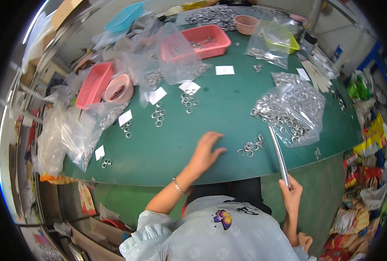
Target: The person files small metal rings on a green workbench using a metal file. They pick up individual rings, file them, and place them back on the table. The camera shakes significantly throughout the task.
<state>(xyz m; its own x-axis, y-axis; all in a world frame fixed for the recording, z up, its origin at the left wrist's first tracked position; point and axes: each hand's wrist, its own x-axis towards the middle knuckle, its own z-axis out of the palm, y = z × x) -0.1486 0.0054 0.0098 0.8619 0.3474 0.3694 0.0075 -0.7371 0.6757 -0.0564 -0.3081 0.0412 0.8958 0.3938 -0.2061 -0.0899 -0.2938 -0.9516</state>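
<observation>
My right hand [291, 190] grips the thick end of a long, tapered metal ring mandrel [278, 156] at the table's front edge. Its thin tip reaches up to a spilled heap of silver rings [267, 114]. That heap lies at the mouth of a clear plastic bag [307, 108] full of rings. Over the green table, my left hand [206, 152] is empty, with thumb and fingers apart. Between my hands lies a small loose cluster of rings [251, 146], touched by neither hand. No ring can be made out on the mandrel.
Small ring groups lie beside white paper slips [158, 95] on the left. Pink trays [211, 41], a pink bowl [118, 88] and clear bags [176, 54] line the far and left sides. Gloves [316, 76] lie at far right. Colourful packages [369, 139] sit right of the table.
</observation>
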